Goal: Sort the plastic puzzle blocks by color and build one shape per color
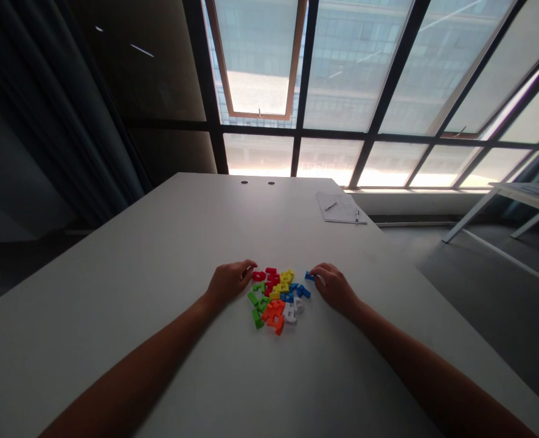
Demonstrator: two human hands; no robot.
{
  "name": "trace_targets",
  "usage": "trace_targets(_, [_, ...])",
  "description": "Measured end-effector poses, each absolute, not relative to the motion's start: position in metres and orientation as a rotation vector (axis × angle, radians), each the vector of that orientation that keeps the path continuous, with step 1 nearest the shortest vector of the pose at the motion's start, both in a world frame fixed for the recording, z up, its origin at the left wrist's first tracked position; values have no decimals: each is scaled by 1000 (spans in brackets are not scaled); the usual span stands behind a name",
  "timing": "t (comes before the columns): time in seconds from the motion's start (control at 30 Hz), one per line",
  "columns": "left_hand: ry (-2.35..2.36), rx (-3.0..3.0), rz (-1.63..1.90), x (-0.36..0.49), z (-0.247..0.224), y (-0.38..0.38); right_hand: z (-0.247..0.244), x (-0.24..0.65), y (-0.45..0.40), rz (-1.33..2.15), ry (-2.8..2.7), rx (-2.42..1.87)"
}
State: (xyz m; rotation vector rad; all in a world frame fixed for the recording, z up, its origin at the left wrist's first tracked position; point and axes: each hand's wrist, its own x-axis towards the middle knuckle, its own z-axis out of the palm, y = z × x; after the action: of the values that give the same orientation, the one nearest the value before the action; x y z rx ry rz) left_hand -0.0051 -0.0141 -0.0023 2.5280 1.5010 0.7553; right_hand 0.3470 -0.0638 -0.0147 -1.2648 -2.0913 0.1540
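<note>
A heap of small coloured plastic pieces [276,298] lies on the white table [114,261], in red, yellow, green, orange, blue and white. Its pieces are chunky, blocky shapes, and some overlap. My left hand [229,283] rests at the heap's left side, fingers loosely curled, with its fingertips close to a red piece [259,276]. On the other side, my right hand [336,289] has its fingertips on a blue piece [309,276] and seems to pinch it. That piece is partly hidden by the fingers.
Papers with a pen [340,208] lie near the table's far right corner. Two round holes [244,182] mark the far edge. Beyond stand large windows [328,91]; a white side table [525,198] is on the right, a dark curtain [69,134] on the left.
</note>
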Motion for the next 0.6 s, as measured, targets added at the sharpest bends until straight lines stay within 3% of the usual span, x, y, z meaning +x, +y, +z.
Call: trace_targets(0.6, [1507, 2477, 761, -7, 3, -15, -19, 366, -53, 68, -2044, -1349])
